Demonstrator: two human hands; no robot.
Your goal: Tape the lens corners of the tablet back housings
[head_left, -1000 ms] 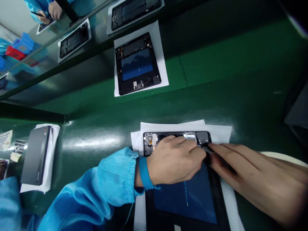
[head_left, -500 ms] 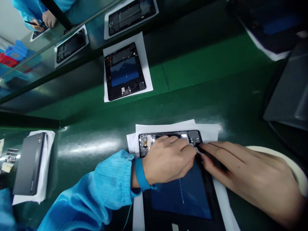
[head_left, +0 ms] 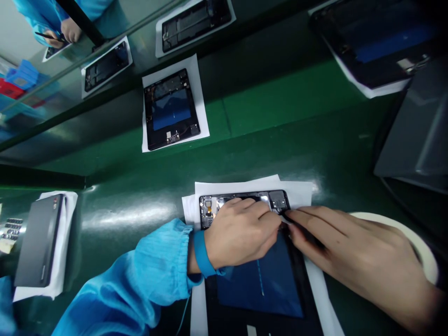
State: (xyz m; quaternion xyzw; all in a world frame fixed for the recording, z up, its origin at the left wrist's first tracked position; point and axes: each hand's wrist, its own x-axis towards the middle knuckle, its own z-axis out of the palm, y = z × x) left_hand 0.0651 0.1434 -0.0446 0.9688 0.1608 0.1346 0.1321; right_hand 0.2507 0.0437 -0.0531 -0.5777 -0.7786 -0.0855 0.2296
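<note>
An opened tablet (head_left: 259, 294) with bare internal parts and a blue panel lies on white paper sheets (head_left: 297, 188). My left hand (head_left: 241, 233), in a blue sleeve and wrist strap, is closed over the tablet's upper part. Its curled fingertips are hidden, so what they hold cannot be made out. From the right, my right hand (head_left: 343, 252) pinches a thin pale strip (head_left: 285, 220) between thumb and fingers at the tablet's upper right corner. The strip's other end meets the left hand's fingers.
More opened tablets lie on paper: one ahead (head_left: 171, 109), one upper right (head_left: 378, 42). A closed dark tablet (head_left: 40, 240) rests at left. A cream ring (head_left: 432, 268) sits behind my right hand, below a dark grey object (head_left: 413, 135). Across the glass, a co-worker's hands (head_left: 70, 30) hold a dark tool.
The view has shifted to the right, bringing the upper right tablet and grey object into sight. Both hands keep nearly the same pose over the tablet, with the strip still pinched.
</note>
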